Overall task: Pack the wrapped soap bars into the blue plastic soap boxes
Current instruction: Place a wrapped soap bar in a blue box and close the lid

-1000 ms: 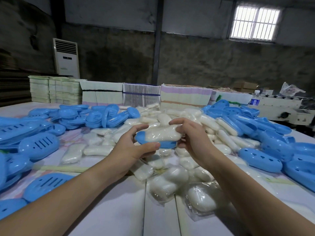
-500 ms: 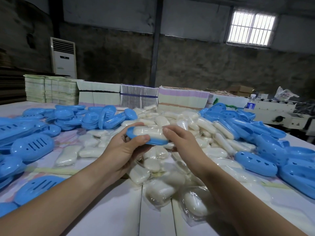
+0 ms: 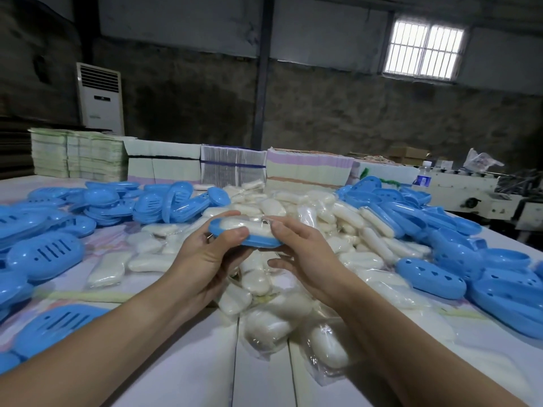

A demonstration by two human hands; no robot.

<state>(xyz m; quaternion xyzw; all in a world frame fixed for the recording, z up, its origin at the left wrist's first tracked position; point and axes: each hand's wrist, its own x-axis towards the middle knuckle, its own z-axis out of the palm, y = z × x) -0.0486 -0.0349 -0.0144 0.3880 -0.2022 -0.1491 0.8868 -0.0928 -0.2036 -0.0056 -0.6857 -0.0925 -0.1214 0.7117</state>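
My left hand (image 3: 205, 259) grips a blue soap box half (image 3: 258, 241) from below, thumb over its near rim. A white wrapped soap bar (image 3: 249, 226) lies inside that half. My right hand (image 3: 305, 254) touches the bar's right end with its fingertips and pinches the wrapper there. Both hands hover above a large heap of wrapped soap bars (image 3: 293, 289) in the table's middle. More blue box halves lie in piles at the left (image 3: 44, 254) and at the right (image 3: 435, 277).
Stacks of flat printed cartons (image 3: 235, 168) line the table's far edge. A white air-conditioner unit (image 3: 100, 98) stands behind at the left. At the right is a machine (image 3: 470, 198) with a water bottle (image 3: 423, 176). Bare white tabletop (image 3: 176, 362) lies near me.
The soap bar has sunk from resting on top of the box half into it. Both hands stayed together above the heap while my view drifted slightly.
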